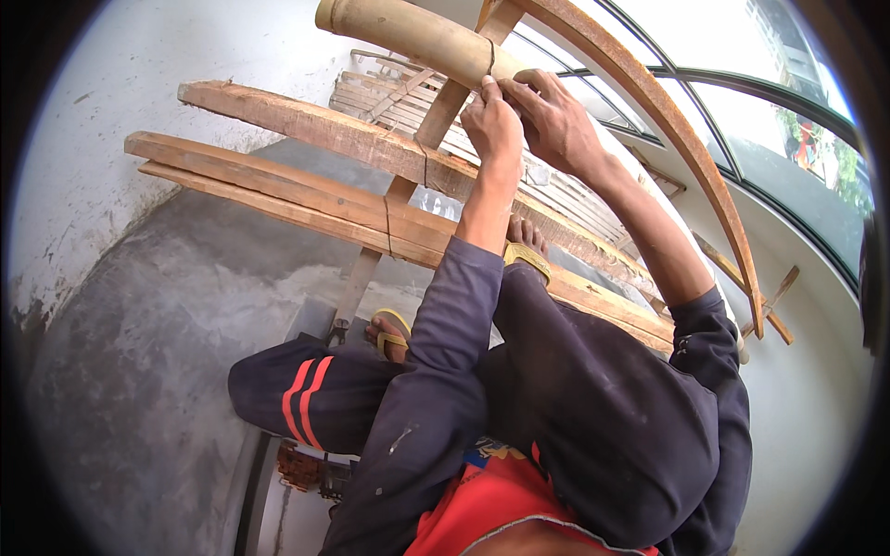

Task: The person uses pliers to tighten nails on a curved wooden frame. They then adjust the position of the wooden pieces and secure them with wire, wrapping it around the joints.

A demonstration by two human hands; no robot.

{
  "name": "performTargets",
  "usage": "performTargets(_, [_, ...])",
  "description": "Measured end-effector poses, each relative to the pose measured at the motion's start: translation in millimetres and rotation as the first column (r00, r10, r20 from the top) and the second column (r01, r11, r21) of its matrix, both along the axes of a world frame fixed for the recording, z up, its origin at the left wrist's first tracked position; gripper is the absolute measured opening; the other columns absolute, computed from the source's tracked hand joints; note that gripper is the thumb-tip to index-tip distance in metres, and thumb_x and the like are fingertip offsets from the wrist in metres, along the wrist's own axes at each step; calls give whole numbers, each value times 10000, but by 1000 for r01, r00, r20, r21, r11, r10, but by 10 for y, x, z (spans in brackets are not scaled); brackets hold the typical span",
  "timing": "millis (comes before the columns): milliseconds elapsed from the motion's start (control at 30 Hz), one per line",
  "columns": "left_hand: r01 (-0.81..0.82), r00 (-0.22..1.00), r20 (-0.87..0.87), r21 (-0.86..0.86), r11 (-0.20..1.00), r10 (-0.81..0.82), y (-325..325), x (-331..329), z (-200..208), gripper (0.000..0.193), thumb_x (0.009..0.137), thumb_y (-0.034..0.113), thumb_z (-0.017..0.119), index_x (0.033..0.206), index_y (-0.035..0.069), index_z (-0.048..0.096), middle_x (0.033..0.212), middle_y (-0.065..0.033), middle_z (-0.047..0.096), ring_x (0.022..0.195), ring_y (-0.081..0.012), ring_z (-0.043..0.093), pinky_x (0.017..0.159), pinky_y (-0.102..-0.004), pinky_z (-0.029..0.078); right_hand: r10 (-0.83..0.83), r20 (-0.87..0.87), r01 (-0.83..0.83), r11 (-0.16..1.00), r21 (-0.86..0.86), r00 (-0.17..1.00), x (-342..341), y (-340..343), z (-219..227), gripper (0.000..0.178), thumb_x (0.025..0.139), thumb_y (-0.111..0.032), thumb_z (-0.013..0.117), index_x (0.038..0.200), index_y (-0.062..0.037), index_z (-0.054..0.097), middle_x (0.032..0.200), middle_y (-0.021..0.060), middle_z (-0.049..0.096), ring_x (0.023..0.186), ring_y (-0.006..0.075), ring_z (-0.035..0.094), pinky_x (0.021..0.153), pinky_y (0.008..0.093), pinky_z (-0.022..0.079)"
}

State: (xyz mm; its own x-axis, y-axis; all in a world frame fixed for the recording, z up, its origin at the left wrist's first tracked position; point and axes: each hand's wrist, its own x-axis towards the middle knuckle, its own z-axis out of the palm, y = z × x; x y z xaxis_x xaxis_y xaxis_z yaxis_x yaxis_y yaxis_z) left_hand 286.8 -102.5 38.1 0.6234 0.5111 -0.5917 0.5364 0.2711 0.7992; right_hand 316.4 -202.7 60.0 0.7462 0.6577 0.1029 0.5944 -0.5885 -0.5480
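Note:
A thick bamboo pole (408,35) lies across a slanting wooden post (443,113) at the top of the view. A thin dark tie wire (491,57) loops around the pole. Its lower end meets the fingertips of my left hand (491,125), which are pinched together just under the pole. My right hand (561,125) is right beside it, fingers curled against the pole's lower side; what they hold is hidden. Below, a rough wooden beam (297,120) and a pair of stacked timbers (269,185) cross the same post, also bound with wire.
My sandalled foot (527,252) rests at the timbers, the other foot (389,335) lower left. A curved rusty bar (667,102) arches at right before the windows (742,102). A slatted bamboo rack (575,204) lies beyond. White wall (120,111) and grey concrete floor (139,371) are left.

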Motion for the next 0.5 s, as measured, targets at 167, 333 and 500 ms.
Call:
performTargets(167, [69, 998, 12, -104, 992, -68, 192, 2, -88, 499, 978, 335, 396, 988, -86, 662, 930, -240, 675, 874, -358, 644, 782, -406, 477, 49, 45, -49, 999, 1, 998, 61, 24, -75, 415, 804, -149, 663, 1193, -81, 535, 1072, 108, 564, 980, 290, 584, 851, 375, 489])
performTargets(333, [276, 948, -127, -119, 954, -290, 309, 49, 197, 517, 984, 321, 344, 929, -81, 665, 919, -261, 664, 892, -376, 638, 781, -415, 475, 135, 117, -142, 988, 55, 984, 212, 4, -136, 385, 805, -111, 661, 1172, -90, 545, 1039, 97, 587, 957, 275, 596, 832, 368, 498])
performTargets(500, [459, 888, -117, 211, 863, -444, 238, -18, -57, 564, 990, 380, 300, 971, -48, 667, 1007, -289, 631, 979, -441, 588, 871, -467, 455, 116, 28, -119, 986, 116, 993, 127, -55, -102, 332, 805, -115, 676, 1114, -69, 564, 996, 102, 604, 912, 275, 612, 781, 368, 516])
